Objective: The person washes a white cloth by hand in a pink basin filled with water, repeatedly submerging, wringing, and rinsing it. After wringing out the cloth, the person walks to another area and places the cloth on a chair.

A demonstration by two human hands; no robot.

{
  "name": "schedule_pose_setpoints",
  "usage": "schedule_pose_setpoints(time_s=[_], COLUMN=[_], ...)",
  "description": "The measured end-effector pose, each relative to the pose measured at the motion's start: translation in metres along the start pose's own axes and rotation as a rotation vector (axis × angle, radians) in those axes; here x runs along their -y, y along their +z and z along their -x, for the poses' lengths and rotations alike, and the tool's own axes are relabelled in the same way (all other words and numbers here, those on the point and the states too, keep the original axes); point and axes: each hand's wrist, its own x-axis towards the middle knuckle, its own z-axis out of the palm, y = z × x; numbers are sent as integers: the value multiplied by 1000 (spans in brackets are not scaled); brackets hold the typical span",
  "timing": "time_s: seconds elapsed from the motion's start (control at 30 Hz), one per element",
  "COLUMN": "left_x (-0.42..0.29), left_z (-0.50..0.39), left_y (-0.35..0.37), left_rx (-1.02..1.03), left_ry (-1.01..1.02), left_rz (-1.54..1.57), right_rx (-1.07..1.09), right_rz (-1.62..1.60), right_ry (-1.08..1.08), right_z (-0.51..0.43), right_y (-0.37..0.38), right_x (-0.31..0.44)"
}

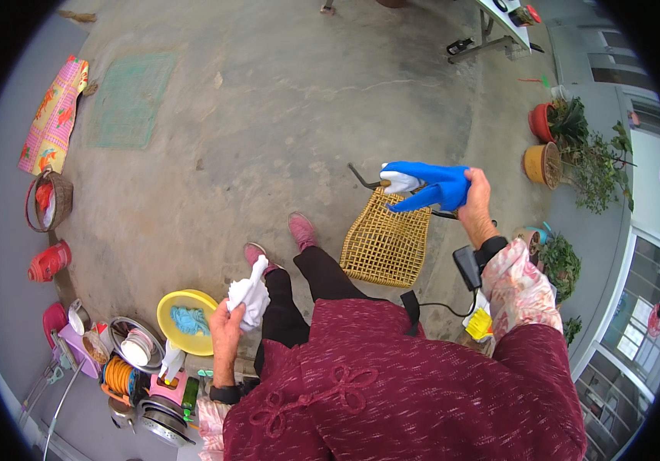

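Observation:
A crumpled white cloth (251, 297) is gripped in my left hand (229, 328), to the left of my legs. My right hand (475, 201) is closed on the end of a blue cloth (442, 181), which stretches leftward over a chair. The woven seat (387, 239) of that chair is yellowish wicker or cane, and it has dark metal armrests (360, 174). Another white cloth (402, 180) shows at the chair's far side, partly under the blue one. Whether the two touch the chair there, I cannot tell.
By my left hand stands a yellow basin (168, 334) with a light blue cloth (189, 320) inside. Metal basins (160, 418) and an orange cable reel (119, 377) crowd the lower left. Potted plants (542, 165) line the right wall. A table (505, 23) stands at the upper right.

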Motion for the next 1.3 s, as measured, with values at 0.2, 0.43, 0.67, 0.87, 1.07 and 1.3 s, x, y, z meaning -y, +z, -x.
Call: schedule_pose_setpoints(time_s=[0.2,0.43,0.67,0.87,1.07,1.3], left_x=[-25,-82,-124,-131,-138,-189], left_z=[-21,-72,-124,-152,-159,-142], left_y=[2,39,164,283,331,332], left_rx=[79,146,365,489,521,515], left_ry=[65,475,713,626,614,737], left_rz=[-32,-604,-854,-825,-1029,-692], right_rx=[-62,22,87,34,-28,-122], right_rz=[-58,-211,-213,-330,-212,-210], right_ry=[38,22,-30,9,-1,-173], right_z=[-13,1,12,39,40,2], right_y=[4,-29,-57,-65,-74,-94], right_x=[65,38,-4,-10,-7,29])
